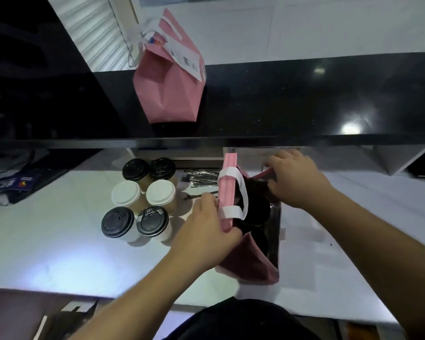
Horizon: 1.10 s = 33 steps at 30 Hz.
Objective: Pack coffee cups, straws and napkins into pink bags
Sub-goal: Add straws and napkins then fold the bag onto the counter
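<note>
Bag (249,261) stands upright on the white counter (71,253), mouth up, dark lids inside. My left hand (206,227) pinches its near-left rim; my right hand (296,179) grips the far rim, spreading it. Probably next: straws (201,179), lying left-right beside the six cups (142,200).

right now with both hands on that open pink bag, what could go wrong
The left hand and right hand pull the open pink bag wide; its paper rim might tear. Six lidded cups stand close beside the left hand, so a careless reach could topple one. The straws behind the bag risk being forgotten.
</note>
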Each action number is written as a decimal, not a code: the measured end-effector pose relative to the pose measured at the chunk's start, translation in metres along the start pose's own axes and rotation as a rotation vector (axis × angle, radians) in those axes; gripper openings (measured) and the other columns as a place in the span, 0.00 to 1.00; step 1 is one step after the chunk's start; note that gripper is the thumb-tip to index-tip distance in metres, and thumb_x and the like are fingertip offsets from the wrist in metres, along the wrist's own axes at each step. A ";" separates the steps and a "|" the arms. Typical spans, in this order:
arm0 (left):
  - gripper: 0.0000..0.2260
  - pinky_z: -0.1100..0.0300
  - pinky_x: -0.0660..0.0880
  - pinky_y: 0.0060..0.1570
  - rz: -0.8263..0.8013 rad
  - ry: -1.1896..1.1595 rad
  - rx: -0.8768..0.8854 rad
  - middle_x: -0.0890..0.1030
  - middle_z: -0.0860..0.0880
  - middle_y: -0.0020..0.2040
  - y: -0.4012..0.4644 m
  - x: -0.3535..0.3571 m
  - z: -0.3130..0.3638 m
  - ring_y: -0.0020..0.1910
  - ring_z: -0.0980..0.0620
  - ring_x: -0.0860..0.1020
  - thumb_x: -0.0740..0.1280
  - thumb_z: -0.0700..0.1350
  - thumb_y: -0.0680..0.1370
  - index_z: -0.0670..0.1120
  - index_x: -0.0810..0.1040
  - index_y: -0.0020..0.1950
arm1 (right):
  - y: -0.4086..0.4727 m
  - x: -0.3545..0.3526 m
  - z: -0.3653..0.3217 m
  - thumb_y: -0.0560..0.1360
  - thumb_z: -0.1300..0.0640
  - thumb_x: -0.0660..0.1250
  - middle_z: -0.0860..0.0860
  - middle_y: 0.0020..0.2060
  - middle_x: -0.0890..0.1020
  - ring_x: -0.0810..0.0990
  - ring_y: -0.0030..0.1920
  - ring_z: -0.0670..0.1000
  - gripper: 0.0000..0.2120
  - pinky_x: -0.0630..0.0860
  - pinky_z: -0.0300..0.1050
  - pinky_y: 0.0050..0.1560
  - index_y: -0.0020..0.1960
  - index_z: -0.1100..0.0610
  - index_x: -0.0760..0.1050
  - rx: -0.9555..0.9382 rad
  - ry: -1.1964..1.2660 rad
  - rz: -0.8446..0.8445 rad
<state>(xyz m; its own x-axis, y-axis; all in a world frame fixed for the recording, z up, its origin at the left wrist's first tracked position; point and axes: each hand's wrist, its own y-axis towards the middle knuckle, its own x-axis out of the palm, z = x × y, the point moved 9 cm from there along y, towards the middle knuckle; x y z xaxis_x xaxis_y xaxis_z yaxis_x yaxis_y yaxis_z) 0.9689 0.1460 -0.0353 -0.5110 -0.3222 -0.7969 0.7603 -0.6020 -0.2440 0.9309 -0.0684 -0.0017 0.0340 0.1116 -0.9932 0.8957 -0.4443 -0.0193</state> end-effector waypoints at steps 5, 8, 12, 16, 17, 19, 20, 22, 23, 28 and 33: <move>0.14 0.57 0.71 0.33 0.055 0.022 0.016 0.80 0.59 0.45 -0.001 -0.019 -0.016 0.38 0.58 0.80 0.62 0.67 0.73 0.59 0.69 0.49 | 0.000 0.007 0.022 0.79 0.58 0.64 0.51 0.47 0.78 0.77 0.48 0.54 0.08 0.79 0.51 0.50 0.54 0.54 0.81 0.071 0.097 -0.075; 0.09 0.57 0.75 0.34 0.110 0.054 0.046 0.81 0.60 0.41 0.009 -0.039 -0.027 0.36 0.59 0.80 0.65 0.60 0.77 0.56 0.77 0.48 | -0.012 0.007 0.039 0.80 0.59 0.62 0.53 0.46 0.81 0.79 0.45 0.55 0.09 0.79 0.51 0.46 0.51 0.55 0.82 0.136 0.120 -0.073; 0.10 0.57 0.73 0.31 0.136 0.002 0.061 0.81 0.53 0.33 0.036 -0.053 -0.037 0.32 0.55 0.79 0.68 0.52 0.80 0.52 0.80 0.39 | -0.038 0.005 0.055 0.80 0.58 0.63 0.52 0.43 0.83 0.80 0.41 0.53 0.10 0.81 0.52 0.46 0.50 0.54 0.84 0.209 0.210 -0.031; 0.08 0.58 0.76 0.34 0.051 -0.377 0.032 0.86 0.54 0.37 0.060 -0.047 -0.035 0.35 0.57 0.82 0.71 0.52 0.81 0.58 0.86 0.43 | -0.069 0.012 0.060 0.80 0.53 0.65 0.48 0.41 0.84 0.80 0.40 0.51 0.08 0.82 0.52 0.45 0.49 0.50 0.83 0.274 0.280 -0.060; 0.08 0.61 0.76 0.34 0.030 -0.447 0.023 0.87 0.54 0.39 0.065 -0.045 -0.033 0.36 0.57 0.83 0.71 0.52 0.81 0.59 0.87 0.44 | -0.078 0.013 0.059 0.80 0.53 0.65 0.47 0.41 0.84 0.79 0.40 0.50 0.08 0.80 0.50 0.44 0.47 0.49 0.83 0.285 0.299 -0.060; 0.07 0.61 0.77 0.38 -0.005 -0.542 -0.001 0.88 0.54 0.42 0.075 -0.039 -0.031 0.41 0.56 0.85 0.71 0.53 0.81 0.58 0.89 0.46 | -0.095 0.016 0.054 0.80 0.51 0.65 0.45 0.38 0.83 0.79 0.38 0.48 0.09 0.78 0.47 0.40 0.44 0.48 0.82 0.300 0.334 -0.063; 0.07 0.61 0.77 0.39 -0.026 -0.559 -0.008 0.88 0.54 0.43 0.080 -0.035 -0.030 0.42 0.56 0.86 0.71 0.54 0.80 0.57 0.89 0.47 | -0.103 0.018 0.051 0.80 0.50 0.65 0.45 0.36 0.83 0.79 0.38 0.46 0.10 0.78 0.47 0.39 0.44 0.47 0.82 0.303 0.351 -0.073; 0.08 0.62 0.76 0.39 -0.070 -0.601 -0.011 0.88 0.53 0.43 0.088 -0.027 -0.026 0.42 0.58 0.85 0.71 0.52 0.80 0.54 0.89 0.48 | -0.116 0.023 0.043 0.81 0.49 0.64 0.43 0.36 0.83 0.80 0.37 0.44 0.10 0.79 0.46 0.40 0.43 0.46 0.81 0.303 0.390 -0.108; 0.08 0.64 0.76 0.39 -0.083 -0.618 -0.008 0.88 0.53 0.43 0.092 -0.025 -0.024 0.41 0.58 0.85 0.70 0.51 0.80 0.53 0.89 0.48 | -0.122 0.026 0.039 0.80 0.49 0.64 0.42 0.36 0.83 0.80 0.37 0.43 0.10 0.79 0.44 0.39 0.43 0.45 0.81 0.303 0.409 -0.130; 0.06 0.55 0.81 0.50 -0.153 -0.668 -0.011 0.89 0.51 0.47 0.104 -0.014 -0.025 0.50 0.49 0.86 0.74 0.54 0.77 0.55 0.88 0.50 | -0.130 0.037 0.036 0.80 0.45 0.64 0.35 0.38 0.83 0.81 0.41 0.36 0.09 0.73 0.33 0.37 0.44 0.41 0.81 0.307 0.542 -0.249; 0.06 0.62 0.79 0.44 -0.202 -0.718 0.024 0.88 0.48 0.47 0.102 -0.008 -0.032 0.46 0.49 0.87 0.72 0.51 0.78 0.53 0.87 0.51 | -0.096 0.055 0.092 0.81 0.51 0.62 0.43 0.38 0.86 0.85 0.37 0.46 0.13 0.85 0.51 0.43 0.44 0.49 0.84 0.499 0.789 -0.183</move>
<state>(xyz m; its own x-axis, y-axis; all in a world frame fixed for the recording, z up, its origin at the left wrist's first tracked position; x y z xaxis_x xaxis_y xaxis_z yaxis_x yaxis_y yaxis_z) 1.0635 0.1103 -0.0711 -0.7823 -0.5966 -0.1788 0.6191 -0.7133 -0.3287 0.8063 -0.1014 -0.0653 0.3646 0.7043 -0.6091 0.6304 -0.6681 -0.3952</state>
